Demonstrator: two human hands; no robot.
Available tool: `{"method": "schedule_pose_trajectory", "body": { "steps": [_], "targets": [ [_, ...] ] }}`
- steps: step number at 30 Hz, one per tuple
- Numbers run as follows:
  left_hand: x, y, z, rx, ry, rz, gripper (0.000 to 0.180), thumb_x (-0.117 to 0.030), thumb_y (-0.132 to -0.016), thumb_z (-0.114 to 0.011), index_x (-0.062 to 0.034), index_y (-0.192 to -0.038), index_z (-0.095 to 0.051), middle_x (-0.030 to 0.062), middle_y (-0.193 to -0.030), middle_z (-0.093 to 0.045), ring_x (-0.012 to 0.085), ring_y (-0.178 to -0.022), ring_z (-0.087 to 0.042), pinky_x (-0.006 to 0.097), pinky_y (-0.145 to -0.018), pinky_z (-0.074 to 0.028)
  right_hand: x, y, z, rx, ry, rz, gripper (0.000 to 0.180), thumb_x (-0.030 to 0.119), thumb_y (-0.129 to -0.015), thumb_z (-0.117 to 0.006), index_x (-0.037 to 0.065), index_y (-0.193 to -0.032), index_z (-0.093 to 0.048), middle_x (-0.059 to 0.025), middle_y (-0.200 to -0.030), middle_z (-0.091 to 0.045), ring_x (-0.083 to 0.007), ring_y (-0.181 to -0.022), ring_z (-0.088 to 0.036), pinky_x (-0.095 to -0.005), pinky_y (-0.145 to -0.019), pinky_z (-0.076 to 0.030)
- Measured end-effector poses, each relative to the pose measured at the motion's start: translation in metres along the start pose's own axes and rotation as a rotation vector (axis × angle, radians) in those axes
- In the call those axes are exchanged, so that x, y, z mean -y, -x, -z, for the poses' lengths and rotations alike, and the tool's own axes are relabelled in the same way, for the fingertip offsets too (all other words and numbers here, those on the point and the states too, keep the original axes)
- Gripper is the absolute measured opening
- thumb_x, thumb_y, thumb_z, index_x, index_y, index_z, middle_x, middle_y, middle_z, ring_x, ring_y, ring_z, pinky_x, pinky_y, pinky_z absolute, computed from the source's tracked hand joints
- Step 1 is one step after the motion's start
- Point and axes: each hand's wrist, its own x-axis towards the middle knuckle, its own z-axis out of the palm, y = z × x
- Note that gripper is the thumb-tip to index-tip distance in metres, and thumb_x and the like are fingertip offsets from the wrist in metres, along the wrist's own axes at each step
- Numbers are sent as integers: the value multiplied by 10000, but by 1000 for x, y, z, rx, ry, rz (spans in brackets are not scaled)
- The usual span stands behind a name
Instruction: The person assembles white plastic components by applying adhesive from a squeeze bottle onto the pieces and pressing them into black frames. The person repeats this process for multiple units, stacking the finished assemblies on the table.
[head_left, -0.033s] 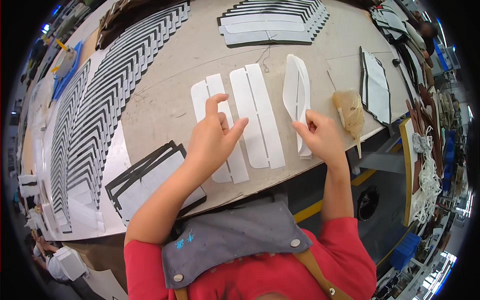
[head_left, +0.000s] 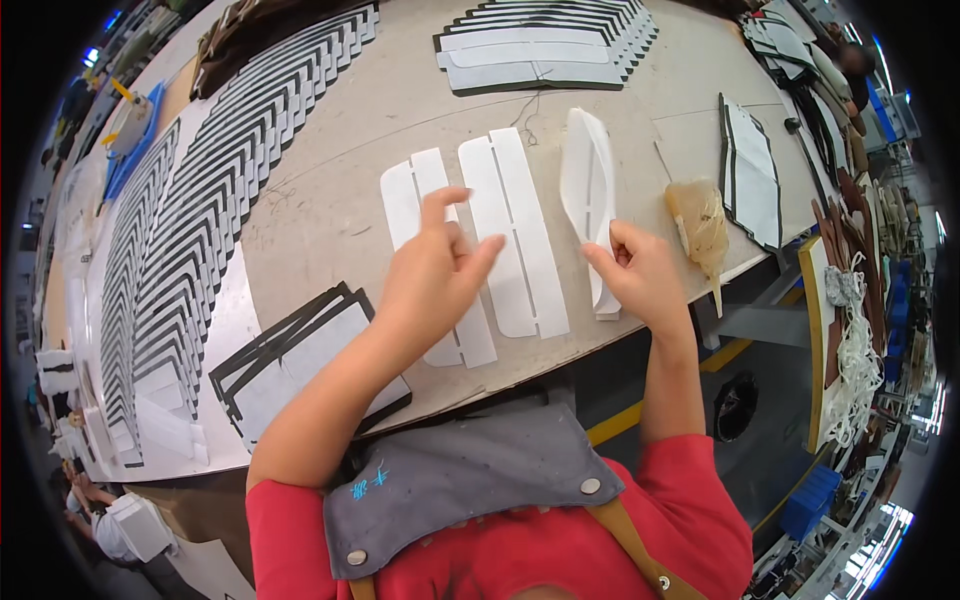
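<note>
My right hand (head_left: 642, 272) pinches the near part of a white slotted strip (head_left: 588, 170) between thumb and fingers. That strip stands bowed, tilted off the table, and whether it is one layer or several I cannot tell. To its left, a flat white slotted strip (head_left: 520, 265) lies on the table, with another white strip (head_left: 402, 195) further left. Over this leftmost strip hovers my left hand (head_left: 435, 275), covering its middle. The left index finger and thumb are spread apart with nothing between them, while the other fingers curl in.
Dark-edged pale panels (head_left: 310, 365) lie beside my left forearm. A yellowish lump (head_left: 700, 225) sits right of my right hand, near the table edge. Overlapping rows of dark-edged pieces (head_left: 235, 150) cover the left side, with a fanned stack (head_left: 535, 75) at the back.
My left hand has shifted slightly to the right. The far part of the strip in my right hand has swung a little left; the right hand has barely moved.
</note>
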Motion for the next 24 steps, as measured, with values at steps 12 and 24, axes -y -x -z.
{"method": "schedule_pose_trajectory", "body": {
  "steps": [12,24],
  "targets": [
    [5,-44,-42,3,455,-8,110,-78,-907,-486,-56,-908,-378,30,-753,-486,88,-577,-469,240,-483,-407,10,29,34,-531,-563,-117,165,165,-887,-605,15,-819,-598,4,-684,-512,-73,-657,-474,-200,-617,-399],
    [-15,-51,-57,224,535,74,163,-65,-911,-464,-28,-1065,-431,74,-830,-481,106,-583,-544,262,-503,-498,3,-19,48,-431,484,253,146,94,-762,-592,17,-656,-529,-110,-638,-520,-263,-581,-518,-362,-559,-419]
  ]
}}
